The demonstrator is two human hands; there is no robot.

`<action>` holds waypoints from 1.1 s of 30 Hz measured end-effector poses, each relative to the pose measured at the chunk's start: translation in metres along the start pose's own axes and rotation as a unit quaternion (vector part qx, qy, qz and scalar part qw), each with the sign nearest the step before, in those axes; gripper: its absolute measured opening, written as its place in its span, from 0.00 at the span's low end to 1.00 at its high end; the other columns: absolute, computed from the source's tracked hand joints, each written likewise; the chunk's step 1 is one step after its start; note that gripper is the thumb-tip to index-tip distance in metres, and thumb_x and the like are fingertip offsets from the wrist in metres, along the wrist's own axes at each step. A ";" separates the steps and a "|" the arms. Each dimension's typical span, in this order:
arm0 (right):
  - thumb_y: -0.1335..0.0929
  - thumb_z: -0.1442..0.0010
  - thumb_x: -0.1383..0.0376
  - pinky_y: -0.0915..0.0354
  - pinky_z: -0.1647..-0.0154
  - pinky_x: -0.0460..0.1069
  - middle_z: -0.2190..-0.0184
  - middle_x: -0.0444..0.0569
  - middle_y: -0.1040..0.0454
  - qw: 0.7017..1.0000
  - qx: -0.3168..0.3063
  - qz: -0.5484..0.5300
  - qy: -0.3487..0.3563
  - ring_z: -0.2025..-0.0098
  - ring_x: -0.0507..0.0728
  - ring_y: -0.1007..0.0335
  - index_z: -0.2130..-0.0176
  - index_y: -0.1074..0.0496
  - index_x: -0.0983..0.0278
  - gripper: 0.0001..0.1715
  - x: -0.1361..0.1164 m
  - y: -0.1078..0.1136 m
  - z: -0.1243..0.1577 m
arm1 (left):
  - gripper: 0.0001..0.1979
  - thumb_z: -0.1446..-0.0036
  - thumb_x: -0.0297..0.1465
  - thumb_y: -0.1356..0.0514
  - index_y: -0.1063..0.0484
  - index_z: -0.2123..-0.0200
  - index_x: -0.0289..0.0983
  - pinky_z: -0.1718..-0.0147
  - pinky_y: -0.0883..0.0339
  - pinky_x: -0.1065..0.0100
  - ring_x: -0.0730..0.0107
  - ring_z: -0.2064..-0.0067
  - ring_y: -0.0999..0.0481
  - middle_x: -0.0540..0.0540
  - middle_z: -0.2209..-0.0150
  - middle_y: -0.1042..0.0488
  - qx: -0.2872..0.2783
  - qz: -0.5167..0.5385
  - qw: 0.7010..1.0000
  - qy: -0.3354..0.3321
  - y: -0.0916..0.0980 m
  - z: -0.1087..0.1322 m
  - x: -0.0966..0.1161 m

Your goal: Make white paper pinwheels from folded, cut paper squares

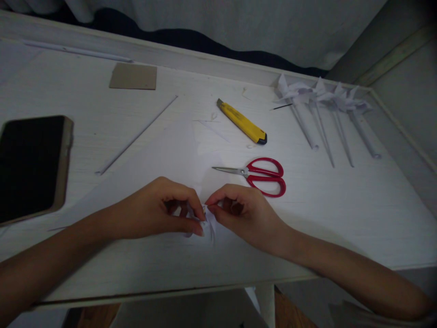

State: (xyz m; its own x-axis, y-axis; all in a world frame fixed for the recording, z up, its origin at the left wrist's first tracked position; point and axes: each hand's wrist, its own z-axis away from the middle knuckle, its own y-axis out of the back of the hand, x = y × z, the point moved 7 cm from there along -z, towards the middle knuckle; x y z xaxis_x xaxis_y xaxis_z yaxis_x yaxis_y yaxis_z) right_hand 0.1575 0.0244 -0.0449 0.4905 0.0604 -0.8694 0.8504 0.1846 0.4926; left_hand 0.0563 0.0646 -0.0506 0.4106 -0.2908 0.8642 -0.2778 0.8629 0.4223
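Note:
A small folded piece of white paper (210,231) is between my hands, close to the table's front edge. My left hand (167,207) is closed on it, thumb and fingers pinching its left side. The fingertips of my right hand (244,212) are pressed together at its upper edge. Whatever the right fingers pinch there is too small to make out. Beneath and beyond my hands lies a large white paper sheet (167,155). Red-handled scissors (244,172) rest just past my right hand, blades pointing left.
A yellow utility knife (241,120) lies beyond the scissors. Several paper pinwheels on rolled paper sticks (321,116) line the back right, near a thin dark stick (282,107). At left are a black-screened tablet (32,166), a rolled paper stick (138,134) and grey-brown cardboard (134,76).

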 end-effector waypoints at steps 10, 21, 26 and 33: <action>0.36 0.50 0.72 0.45 0.79 0.41 0.79 0.40 0.34 1.000 0.000 -0.002 0.002 0.80 0.45 0.43 0.69 0.31 0.65 0.06 -0.003 0.000 0.000 | 0.11 0.59 0.35 0.36 0.30 0.72 0.36 0.83 0.45 0.79 0.80 0.80 0.37 0.54 0.80 0.31 0.001 0.016 0.999 0.032 0.001 -0.001 0.000; 0.35 0.50 0.71 0.45 0.80 0.41 0.78 0.39 0.35 1.000 0.013 -0.007 0.015 0.81 0.44 0.45 0.69 0.32 0.65 0.05 -0.003 0.001 0.001 | 0.22 0.62 0.42 0.37 0.35 0.63 0.38 0.84 0.43 0.78 0.79 0.82 0.37 0.56 0.82 0.35 0.026 -0.049 0.997 0.051 0.004 0.000 0.001; 0.35 0.50 0.71 0.45 0.80 0.41 0.79 0.39 0.35 1.000 0.009 -0.002 0.007 0.80 0.45 0.44 0.68 0.32 0.65 0.06 -0.003 0.001 0.001 | 0.21 0.60 0.42 0.38 0.33 0.62 0.38 0.83 0.42 0.78 0.79 0.82 0.36 0.55 0.83 0.34 0.021 -0.052 0.998 0.040 0.003 0.001 0.001; 0.36 0.50 0.71 0.44 0.79 0.41 0.79 0.40 0.35 1.000 0.018 -0.003 -0.002 0.80 0.45 0.43 0.68 0.32 0.65 0.06 -0.002 0.002 0.002 | 0.19 0.60 0.40 0.37 0.31 0.63 0.37 0.84 0.43 0.79 0.80 0.83 0.37 0.55 0.84 0.32 0.036 -0.021 0.998 0.038 0.003 0.002 -0.001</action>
State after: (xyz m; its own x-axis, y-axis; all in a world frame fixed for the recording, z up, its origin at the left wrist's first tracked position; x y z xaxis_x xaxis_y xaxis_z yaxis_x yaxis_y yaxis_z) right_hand 0.1582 0.0230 -0.0421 0.4868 0.0558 -0.8717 0.8593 0.1488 0.4894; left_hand 0.0533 0.0671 -0.0496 0.4864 -0.2916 0.8236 -0.3200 0.8177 0.4785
